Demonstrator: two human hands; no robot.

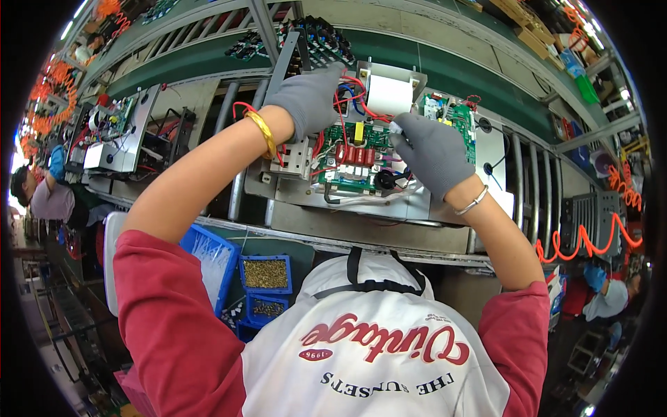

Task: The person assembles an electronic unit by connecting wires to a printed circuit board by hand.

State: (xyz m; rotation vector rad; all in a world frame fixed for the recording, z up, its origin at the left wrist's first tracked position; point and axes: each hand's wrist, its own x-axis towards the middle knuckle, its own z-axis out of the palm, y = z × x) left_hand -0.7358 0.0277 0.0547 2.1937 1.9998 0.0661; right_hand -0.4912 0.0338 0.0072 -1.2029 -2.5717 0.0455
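An open electronic unit on a metal base lies in front of me, with a green circuit board and a row of red components. My left hand, in a grey glove, is closed beside the red and blue wires at the board's far left; its fingertips are partly hidden. Over the board's right half, my right hand, also gloved, pinches a small white piece that looks like a connector. A white-faced block stands just beyond it. Red wires run across the board between my hands.
The unit sits on a roller conveyor. Behind it, bundled cables and boards lie on a green surface. Blue bins of small metal parts are near me. Another unit stands at left; coiled orange hoses hang at right. Co-workers are at both sides.
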